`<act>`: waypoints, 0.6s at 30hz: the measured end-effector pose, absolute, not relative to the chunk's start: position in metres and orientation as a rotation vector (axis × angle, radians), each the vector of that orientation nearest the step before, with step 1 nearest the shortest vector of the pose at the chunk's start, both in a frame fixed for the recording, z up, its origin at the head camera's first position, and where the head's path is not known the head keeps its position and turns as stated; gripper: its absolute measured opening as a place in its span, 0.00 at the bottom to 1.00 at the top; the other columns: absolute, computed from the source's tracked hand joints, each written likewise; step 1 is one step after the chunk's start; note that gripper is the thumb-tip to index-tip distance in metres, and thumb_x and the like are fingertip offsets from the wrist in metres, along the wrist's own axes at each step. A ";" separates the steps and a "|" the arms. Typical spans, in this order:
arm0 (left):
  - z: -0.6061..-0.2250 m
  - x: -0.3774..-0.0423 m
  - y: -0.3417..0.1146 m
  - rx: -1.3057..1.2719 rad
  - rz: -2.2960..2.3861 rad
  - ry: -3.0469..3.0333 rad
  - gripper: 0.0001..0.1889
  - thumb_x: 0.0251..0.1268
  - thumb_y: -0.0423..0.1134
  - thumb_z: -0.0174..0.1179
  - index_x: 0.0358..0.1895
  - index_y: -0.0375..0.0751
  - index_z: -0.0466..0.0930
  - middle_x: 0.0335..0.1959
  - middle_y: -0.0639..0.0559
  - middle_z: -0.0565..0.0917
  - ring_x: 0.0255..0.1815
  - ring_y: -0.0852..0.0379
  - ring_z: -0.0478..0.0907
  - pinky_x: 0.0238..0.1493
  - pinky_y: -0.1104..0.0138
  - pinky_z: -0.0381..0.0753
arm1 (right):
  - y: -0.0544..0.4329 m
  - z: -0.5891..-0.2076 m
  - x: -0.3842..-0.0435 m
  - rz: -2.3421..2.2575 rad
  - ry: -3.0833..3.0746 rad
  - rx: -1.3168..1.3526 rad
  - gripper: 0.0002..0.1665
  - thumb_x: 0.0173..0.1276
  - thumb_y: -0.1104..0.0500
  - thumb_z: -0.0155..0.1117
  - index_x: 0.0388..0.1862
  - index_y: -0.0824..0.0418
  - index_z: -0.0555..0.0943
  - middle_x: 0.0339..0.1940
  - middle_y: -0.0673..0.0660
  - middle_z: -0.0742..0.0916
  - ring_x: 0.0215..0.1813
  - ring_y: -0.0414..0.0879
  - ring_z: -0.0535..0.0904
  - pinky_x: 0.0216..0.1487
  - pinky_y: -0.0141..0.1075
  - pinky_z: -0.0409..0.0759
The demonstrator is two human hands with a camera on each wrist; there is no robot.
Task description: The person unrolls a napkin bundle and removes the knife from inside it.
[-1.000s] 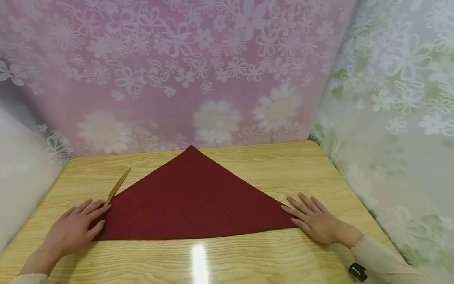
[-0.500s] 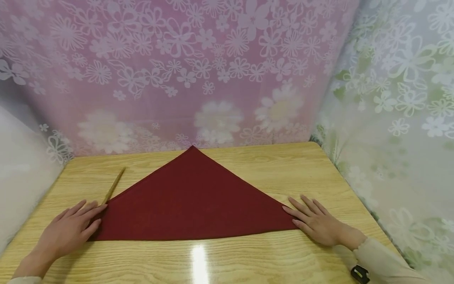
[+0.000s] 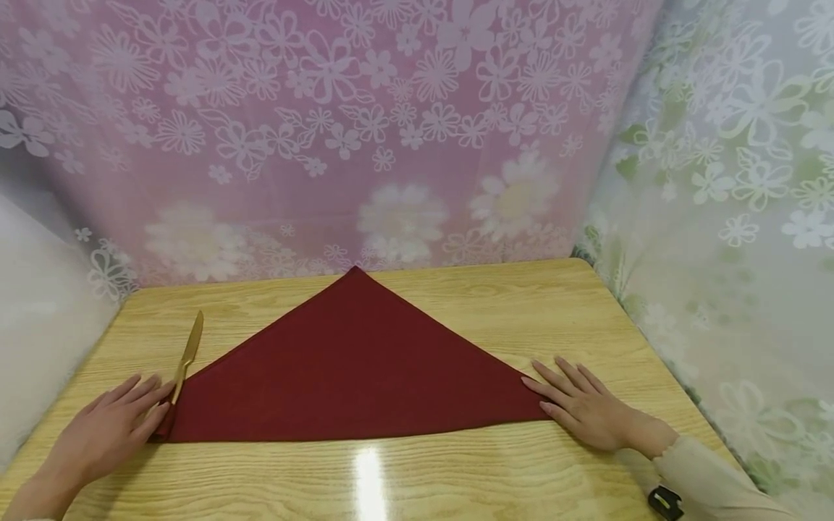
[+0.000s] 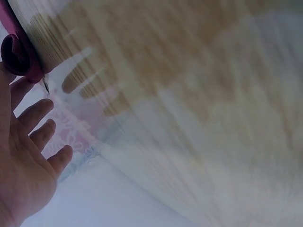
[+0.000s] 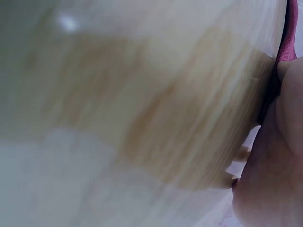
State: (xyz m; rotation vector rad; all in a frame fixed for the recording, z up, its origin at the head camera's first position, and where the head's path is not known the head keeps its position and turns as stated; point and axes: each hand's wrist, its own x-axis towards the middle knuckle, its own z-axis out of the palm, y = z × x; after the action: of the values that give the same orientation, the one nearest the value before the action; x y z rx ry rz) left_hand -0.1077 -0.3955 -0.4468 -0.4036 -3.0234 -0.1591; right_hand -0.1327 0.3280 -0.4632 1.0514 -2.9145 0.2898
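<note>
A dark red cloth napkin (image 3: pixel 352 369) lies folded in a triangle on the table, its peak pointing away from me. At its left end the cloth is rolled around the handle of a gold-coloured knife (image 3: pixel 192 344), whose blade sticks out beyond the far edge. My left hand (image 3: pixel 104 430) touches this roll with thumb and forefinger, the fingers fairly straight. The left wrist view shows the rolled cloth end (image 4: pixel 19 54) by the thumb and forefinger, the other fingers spread loosely. My right hand (image 3: pixel 586 409) rests flat on the napkin's right corner, fingers spread, covering the tip.
The wood-grain table (image 3: pixel 280 485) has a bright light reflection near its front. A pink floral curtain (image 3: pixel 313 145) hangs behind it, and a pale floral one (image 3: pixel 730 217) stands along the right side. A small black device (image 3: pixel 664 501) is by the right sleeve.
My left hand has moved left with the knife and roll, and more of the napkin lies flat there. The knife has turned, its blade now more upright in view. My right hand has barely moved.
</note>
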 end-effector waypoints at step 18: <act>-0.439 -0.102 -0.380 -0.482 -0.117 -2.997 0.28 0.71 0.54 0.51 0.67 0.39 0.71 0.66 0.34 0.68 0.70 0.38 0.57 0.72 0.63 0.26 | 0.320 -0.444 -0.132 0.425 -3.060 1.002 0.29 0.78 0.48 0.47 0.75 0.45 0.61 0.76 0.56 0.59 0.73 0.68 0.48 0.63 0.67 0.49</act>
State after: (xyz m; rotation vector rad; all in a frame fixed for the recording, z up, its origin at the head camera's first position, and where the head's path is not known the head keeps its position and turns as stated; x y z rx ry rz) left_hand -0.1016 -0.3797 -0.4393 -0.4819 -2.9968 -0.1170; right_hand -0.1324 0.3197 -0.4444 1.0018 -3.0599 0.4246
